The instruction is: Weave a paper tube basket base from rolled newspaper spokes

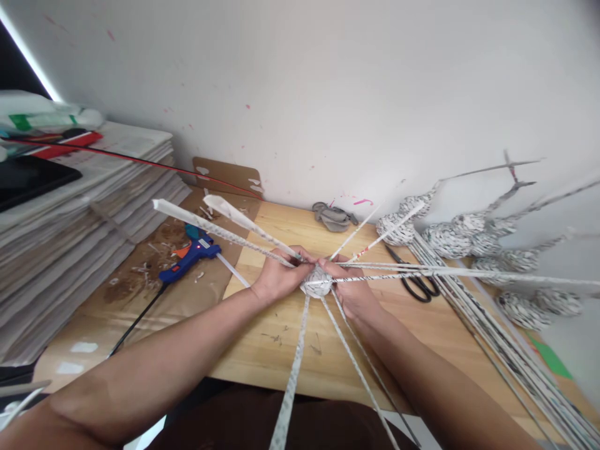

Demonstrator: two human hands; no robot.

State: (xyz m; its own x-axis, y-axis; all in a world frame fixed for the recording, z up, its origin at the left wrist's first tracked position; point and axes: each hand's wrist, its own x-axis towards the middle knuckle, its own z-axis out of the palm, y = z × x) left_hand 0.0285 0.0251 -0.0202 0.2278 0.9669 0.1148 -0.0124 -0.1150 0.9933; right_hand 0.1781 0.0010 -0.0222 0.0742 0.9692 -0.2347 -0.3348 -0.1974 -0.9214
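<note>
Between my two hands is a small woven paper piece [317, 285], with several rolled newspaper strips radiating out of it on all sides. My left hand [281, 275] is closed on its left edge, fingers curled and thumb near the top. On the opposite side, my right hand [349, 284] pinches the woven piece, its thumb at the upper right edge. Long paper strips [398, 270] run from there to the right, and others hang down toward my lap. The fingertips behind the piece are partly hidden.
A blue glue gun [190, 257] lies on brown cardboard at left, before a tall newspaper stack [94, 219]. Black-handled scissors [419, 284], a bundle of paper rolls [487, 337] and several woven paper gourds [447, 240] are at right. A grey cloth [334, 217] lies by the wall.
</note>
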